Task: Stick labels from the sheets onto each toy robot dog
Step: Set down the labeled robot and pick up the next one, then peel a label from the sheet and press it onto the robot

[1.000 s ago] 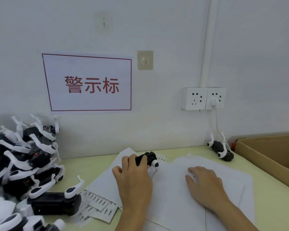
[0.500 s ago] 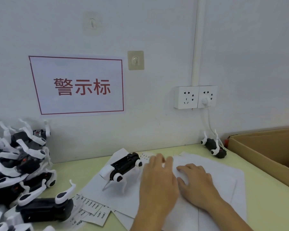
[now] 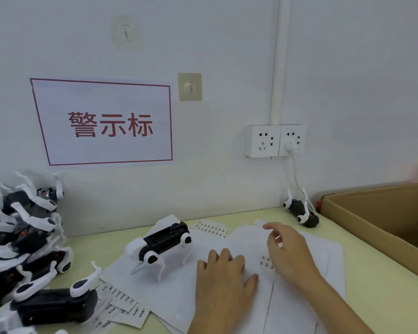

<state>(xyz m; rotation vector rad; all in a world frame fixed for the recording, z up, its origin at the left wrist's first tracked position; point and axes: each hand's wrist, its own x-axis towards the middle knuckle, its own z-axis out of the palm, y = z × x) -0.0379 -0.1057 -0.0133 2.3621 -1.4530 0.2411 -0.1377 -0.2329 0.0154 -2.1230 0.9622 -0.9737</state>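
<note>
head | left hand [image 3: 223, 280] flat, fingers straight, pressing label sheet [image 3: 229, 239] mid-bench | right hand [image 3: 290, 251] above sheet, fingers loosely curled, holding nothing visible | toy robot dog [image 3: 163, 242] standing on sheet, toward bench's back edge | dog pile [image 3: 22, 237] at left edge

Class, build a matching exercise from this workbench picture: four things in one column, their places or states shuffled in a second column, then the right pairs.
Things:
1. standing toy robot dog
2. cardboard box
3. left hand
4. white plug

Places or states:
A. in the right wall socket
B. pressing flat on the label sheets
C. upright on the paper, left of both hands
D. open, at the table's right edge

Pairs: 1-C, 2-D, 3-B, 4-A
</note>
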